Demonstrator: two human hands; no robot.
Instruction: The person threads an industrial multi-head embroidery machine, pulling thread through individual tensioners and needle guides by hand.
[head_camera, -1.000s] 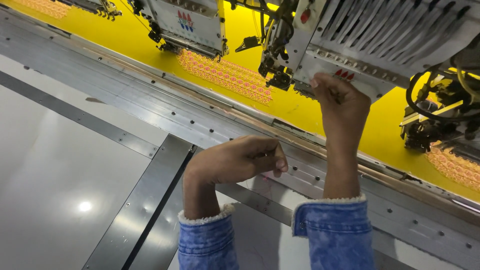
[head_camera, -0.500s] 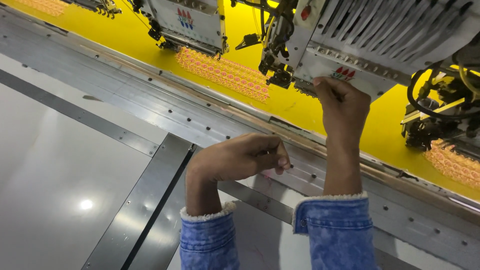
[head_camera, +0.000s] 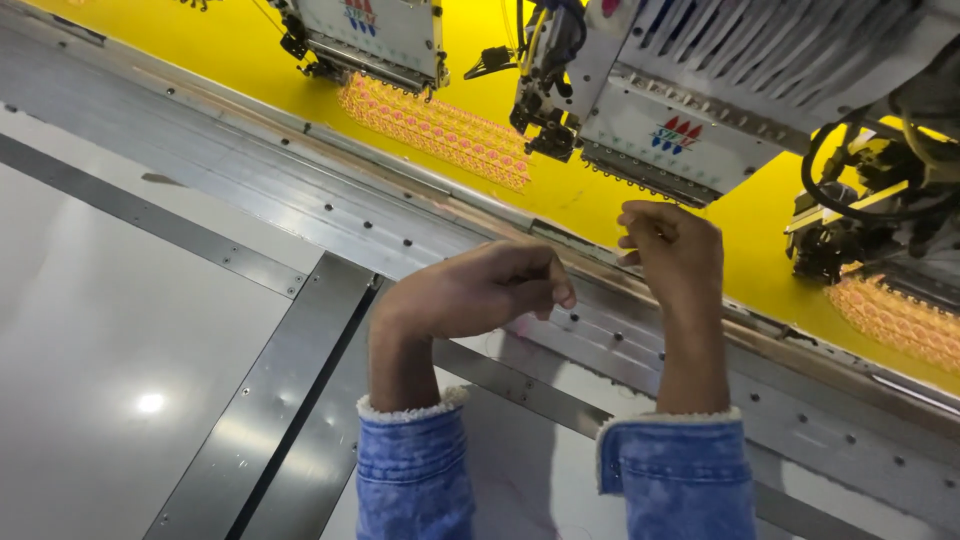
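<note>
My left hand (head_camera: 480, 290) is curled into a loose fist over the metal rail (head_camera: 300, 190) of an embroidery machine, knuckles up, and nothing shows in it. My right hand (head_camera: 672, 250) is raised just below the white embroidery head (head_camera: 690, 125). Its fingertips are pinched together, and I cannot make out any thread between them. It hangs apart from the head, over the edge of the yellow fabric (head_camera: 560, 190). Both wrists wear blue denim cuffs. An orange stitched band (head_camera: 440, 125) lies on the fabric under the needles.
A second embroidery head (head_camera: 375, 35) stands further left. More orange stitching (head_camera: 900, 320) and black cables (head_camera: 850, 190) are at the right. The grey table top (head_camera: 120, 350) with dark metal strips spreads to the left.
My right hand has come down and away from the white embroidery head it was touching. The left fist has stayed in place over the rail.
</note>
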